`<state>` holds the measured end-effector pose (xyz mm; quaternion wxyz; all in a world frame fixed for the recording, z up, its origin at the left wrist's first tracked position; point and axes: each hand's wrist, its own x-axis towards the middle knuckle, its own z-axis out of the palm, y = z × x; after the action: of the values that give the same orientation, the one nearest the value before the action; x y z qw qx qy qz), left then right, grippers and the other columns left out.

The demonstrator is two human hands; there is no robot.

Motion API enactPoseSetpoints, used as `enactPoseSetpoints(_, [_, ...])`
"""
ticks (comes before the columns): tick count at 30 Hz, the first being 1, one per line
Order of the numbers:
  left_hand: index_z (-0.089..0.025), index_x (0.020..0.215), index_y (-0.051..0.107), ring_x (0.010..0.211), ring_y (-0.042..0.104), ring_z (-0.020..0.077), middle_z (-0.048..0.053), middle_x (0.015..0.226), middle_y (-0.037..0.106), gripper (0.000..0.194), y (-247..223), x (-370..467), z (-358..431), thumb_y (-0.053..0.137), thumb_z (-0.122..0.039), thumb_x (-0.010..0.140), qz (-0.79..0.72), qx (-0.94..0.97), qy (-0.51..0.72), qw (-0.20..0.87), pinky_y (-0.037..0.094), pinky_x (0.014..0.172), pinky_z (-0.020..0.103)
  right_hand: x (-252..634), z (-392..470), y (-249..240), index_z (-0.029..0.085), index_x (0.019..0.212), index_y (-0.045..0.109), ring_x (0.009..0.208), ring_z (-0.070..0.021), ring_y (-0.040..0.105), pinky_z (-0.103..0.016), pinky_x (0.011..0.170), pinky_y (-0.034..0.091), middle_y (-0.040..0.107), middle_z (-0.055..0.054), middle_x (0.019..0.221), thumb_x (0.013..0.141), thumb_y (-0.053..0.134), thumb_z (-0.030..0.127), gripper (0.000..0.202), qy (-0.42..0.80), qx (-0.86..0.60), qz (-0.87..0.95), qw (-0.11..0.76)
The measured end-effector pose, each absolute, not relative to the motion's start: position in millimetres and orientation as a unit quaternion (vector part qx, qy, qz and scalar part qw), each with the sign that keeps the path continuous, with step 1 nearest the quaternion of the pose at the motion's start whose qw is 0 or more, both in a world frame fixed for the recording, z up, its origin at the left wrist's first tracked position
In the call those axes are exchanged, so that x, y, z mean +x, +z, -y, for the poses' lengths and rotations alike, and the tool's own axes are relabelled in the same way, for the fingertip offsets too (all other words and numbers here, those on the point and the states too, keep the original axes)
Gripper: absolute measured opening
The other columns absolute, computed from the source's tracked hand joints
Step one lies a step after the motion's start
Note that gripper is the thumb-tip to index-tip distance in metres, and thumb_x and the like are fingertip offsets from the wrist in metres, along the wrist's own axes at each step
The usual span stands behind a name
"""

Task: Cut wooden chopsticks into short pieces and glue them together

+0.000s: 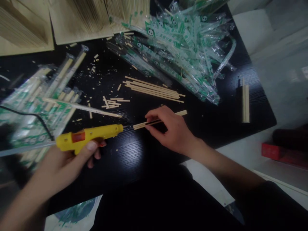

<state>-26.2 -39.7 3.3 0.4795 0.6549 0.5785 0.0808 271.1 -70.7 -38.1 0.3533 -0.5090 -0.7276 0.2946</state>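
Note:
My left hand (72, 160) is wrapped round the handle of a yellow glue gun (96, 132), whose nozzle points right. Its tip is close to the left ends of some thin wooden sticks (139, 125). Those sticks are pinched between the thumb and fingers of my right hand (168, 128), low over the black table (154, 157); their far ends show beyond the hand. Several loose long sticks (154, 89) lie above my right hand. Short cut pieces (112, 102) are heaped above the glue gun.
Wrapped chopsticks (48, 102) cover the left side, crossed by a black cord (36, 115). Empty plastic wrappers (178, 48) are piled at the back. Ridged wooden panels (79, 19) stand at the back left. A small stick bundle (245, 104) is near the right edge.

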Motion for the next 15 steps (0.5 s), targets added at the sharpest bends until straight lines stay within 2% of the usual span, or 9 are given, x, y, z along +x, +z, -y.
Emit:
enactPoseSetpoints(5, [-0.023,0.086,0.073,0.053,0.065,0.0185,0.003,0.069,0.072,0.039,-3.4,-31.6,45.5,0.063,-0.061,0.087,-0.598,0.663,0.048,0.447,0.055,0.051,0.027,271.7,70.2,-38.5,0.021,0.109,0.06,0.091,-0.0189,0.067,-0.037,0.087,0.053,0.069,-0.003,0.098,0.093,0.06,0.014,0.018,0.298,-0.505,0.728,0.354])
enactPoseSetpoints(10, [-0.023,0.078,0.071,0.056,0.067,0.0203,0.003,0.067,0.072,0.041,-2.3,-30.4,45.8,0.063,-0.062,0.085,-0.593,0.688,0.05,0.415,0.054,0.05,0.027,271.8,69.0,-39.5,0.02,0.107,0.061,0.089,-0.0182,0.065,-0.035,0.085,0.053,0.069,-0.003,0.095,0.092,0.061,0.013,0.016,0.295,-0.503,0.729,0.357])
enactPoseSetpoints(15, [-0.023,0.067,0.068,0.047,0.064,0.0175,0.001,0.058,0.069,0.044,-0.9,-26.2,44.1,0.061,-0.063,0.085,-0.583,0.719,0.054,0.374,0.052,0.045,0.025,271.6,69.3,-39.9,0.021,0.106,0.061,0.089,-0.018,0.065,-0.035,0.086,0.053,0.069,-0.002,0.095,0.093,0.06,0.014,0.015,0.296,-0.506,0.728,0.355])
